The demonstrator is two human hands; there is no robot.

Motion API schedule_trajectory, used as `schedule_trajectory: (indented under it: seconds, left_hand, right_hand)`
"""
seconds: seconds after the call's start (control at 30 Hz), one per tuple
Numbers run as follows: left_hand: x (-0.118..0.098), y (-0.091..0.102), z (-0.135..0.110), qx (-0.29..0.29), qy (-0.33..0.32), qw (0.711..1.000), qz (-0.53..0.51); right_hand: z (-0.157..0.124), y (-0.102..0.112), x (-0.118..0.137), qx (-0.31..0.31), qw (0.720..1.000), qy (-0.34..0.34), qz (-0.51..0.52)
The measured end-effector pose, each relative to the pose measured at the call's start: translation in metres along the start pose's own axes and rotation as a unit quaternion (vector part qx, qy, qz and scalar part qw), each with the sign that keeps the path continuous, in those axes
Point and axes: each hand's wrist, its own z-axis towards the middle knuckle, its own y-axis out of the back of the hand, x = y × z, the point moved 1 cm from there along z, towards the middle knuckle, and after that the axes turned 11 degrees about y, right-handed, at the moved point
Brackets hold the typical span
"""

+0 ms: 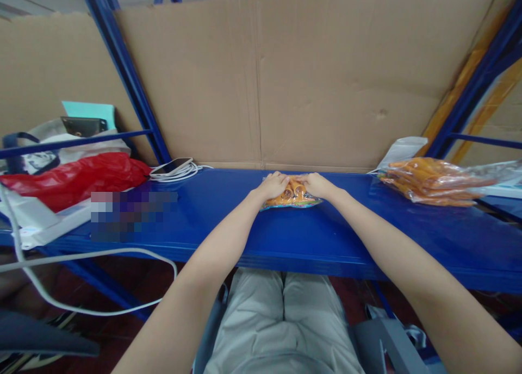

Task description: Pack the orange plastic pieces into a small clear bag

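A clear plastic bag (291,201) holding orange, tube-like pieces lies on the blue tabletop in front of me. At its left side, my left hand (274,185) is curled over the plastic and grips it. My right hand (318,185) grips the far right corner in the same way, fingers bent over the bag. Both hands partly cover the bag, and the fingertips are hard to make out. Between them, the round open ends of a couple of orange pieces show through the plastic.
Clear bags of orange pieces (428,181) lie to the right beside a white sheet (402,151). On the left are a red plastic bag (93,175), a phone with coiled white cable (177,171) and a white power strip (61,224). A cardboard wall (326,80) closes the back.
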Motion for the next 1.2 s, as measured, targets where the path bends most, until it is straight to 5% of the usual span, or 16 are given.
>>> schedule_trajectory:
  seconds: [0.23,0.43,0.57,0.67,0.87,1.2]
  left_hand:
    - [-0.006,0.006,-0.008,-0.013,0.098,0.995,-0.007]
    - [-0.014,0.011,-0.018,-0.003,0.138,0.99,-0.01]
    - [-0.016,0.01,-0.021,-0.009,0.174,0.985,-0.007]
    - [-0.013,0.009,-0.018,-0.013,0.155,0.988,0.002]
    - [-0.006,0.008,-0.01,-0.004,0.07,0.998,0.002]
    - [-0.003,0.007,-0.006,0.013,0.005,0.993,-0.118]
  right_hand:
    - [-0.002,0.001,-0.001,-0.035,0.998,-0.052,0.022]
    - [0.007,-0.019,-0.018,-0.108,0.961,-0.159,0.197]
    - [0.013,-0.031,-0.024,-0.124,0.947,-0.167,0.245]
    - [0.011,-0.029,-0.023,-0.12,0.94,-0.17,0.27]
    - [-0.001,-0.011,-0.022,-0.128,0.882,-0.274,0.36]
    - [-0.014,0.003,-0.033,-0.059,0.873,-0.321,0.362]
